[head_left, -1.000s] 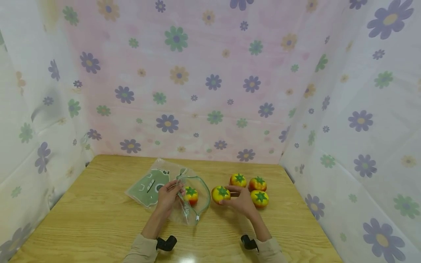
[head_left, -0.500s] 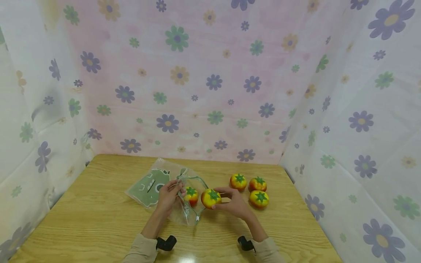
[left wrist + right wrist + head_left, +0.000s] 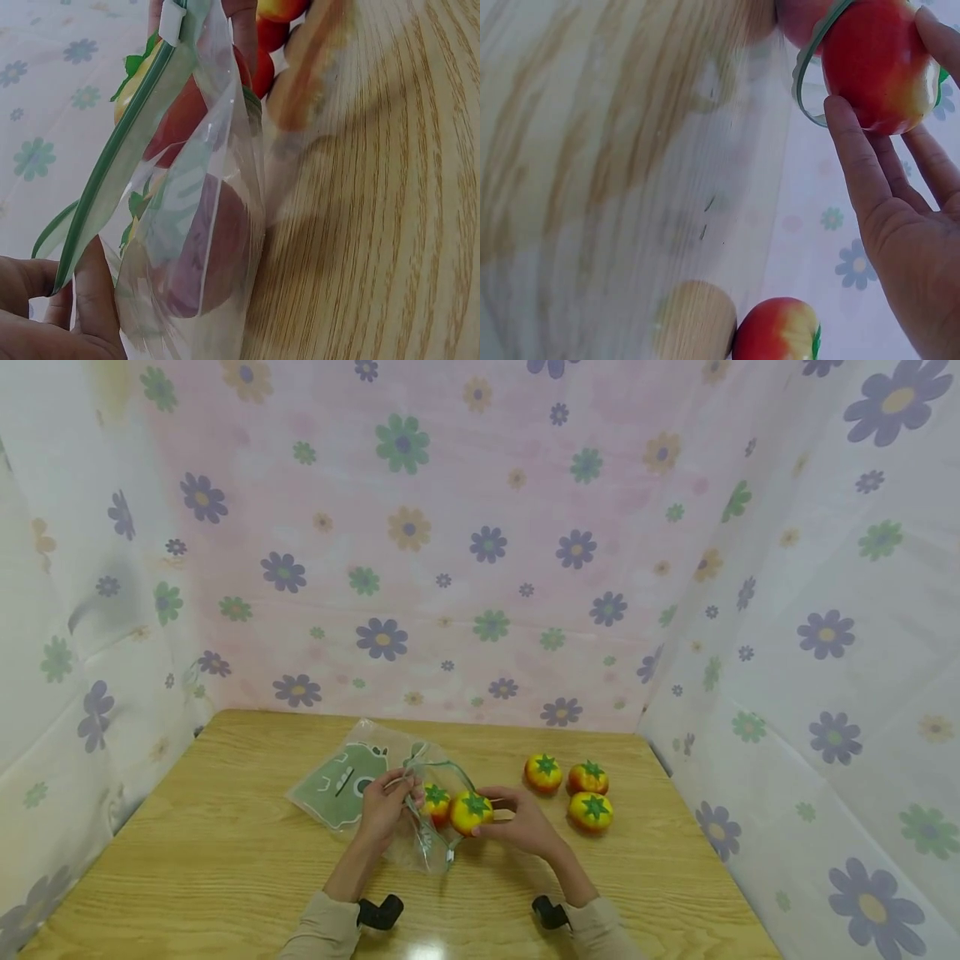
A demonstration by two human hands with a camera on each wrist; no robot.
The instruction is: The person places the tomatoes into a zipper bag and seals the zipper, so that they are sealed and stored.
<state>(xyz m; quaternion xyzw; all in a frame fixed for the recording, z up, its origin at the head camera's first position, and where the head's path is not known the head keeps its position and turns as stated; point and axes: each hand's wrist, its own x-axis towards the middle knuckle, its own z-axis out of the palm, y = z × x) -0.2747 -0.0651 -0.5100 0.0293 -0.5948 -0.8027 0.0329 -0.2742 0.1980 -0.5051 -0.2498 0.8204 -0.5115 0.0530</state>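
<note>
A clear zip bag [image 3: 427, 847] with a green seal strip and a green cartoon face lies on the table, its mouth spread toward the right. My left hand [image 3: 384, 810] pinches the upper layer at the bag's mouth. One red-and-yellow toy tomato [image 3: 437, 802] with a green leafy top sits inside the bag. My right hand [image 3: 521, 822] holds a second toy tomato [image 3: 877, 64] between thumb and fingers, right at the bag's opening. In the left wrist view the green zip strip [image 3: 112, 165] with its white slider [image 3: 172, 22] crosses in front of that held tomato.
Three more toy tomatoes [image 3: 592, 812] stand close together on the wooden table [image 3: 225, 860], right of my right hand. Flower-patterned cloth [image 3: 450, 527] walls the table at the back and both sides. A black wrist mount [image 3: 381, 913] sits by each sleeve.
My right hand has carried its tomato left, from beside the bag to its opening, close against the tomato inside. The left hand keeps its pinch on the bag in place.
</note>
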